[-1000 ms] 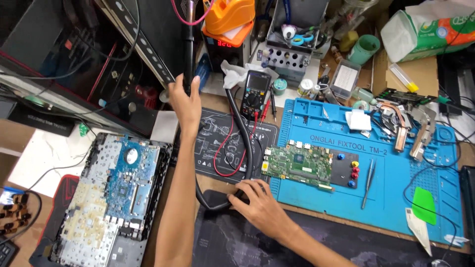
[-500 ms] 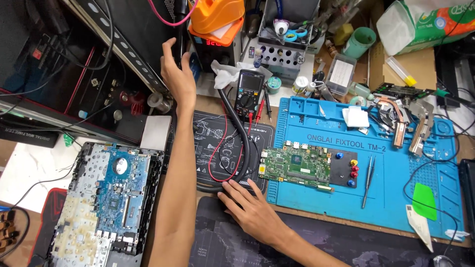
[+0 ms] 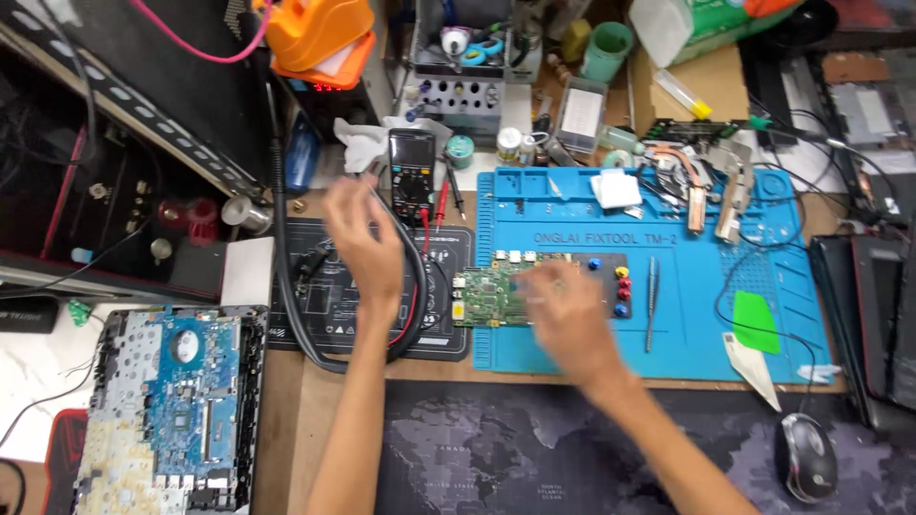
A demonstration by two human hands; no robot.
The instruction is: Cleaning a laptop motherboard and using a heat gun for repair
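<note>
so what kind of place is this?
Most likely an electronics repair bench: a bare green circuit board on a blue repair mat, a multimeter with red and black leads, and an opened laptop chassis on the left.

**Colours on the repair bench**

A green circuit board (image 3: 491, 294) lies on a bright blue work mat (image 3: 687, 315), beside red, yellow and blue caps (image 3: 621, 290). A lime-green pick (image 3: 756, 322) sits further right. The multimeter (image 3: 412, 175) is black with red and black leads. An orange container (image 3: 320, 36) stands behind. The desk pad (image 3: 496, 458) shows a dark grey world-map pattern.
</note>
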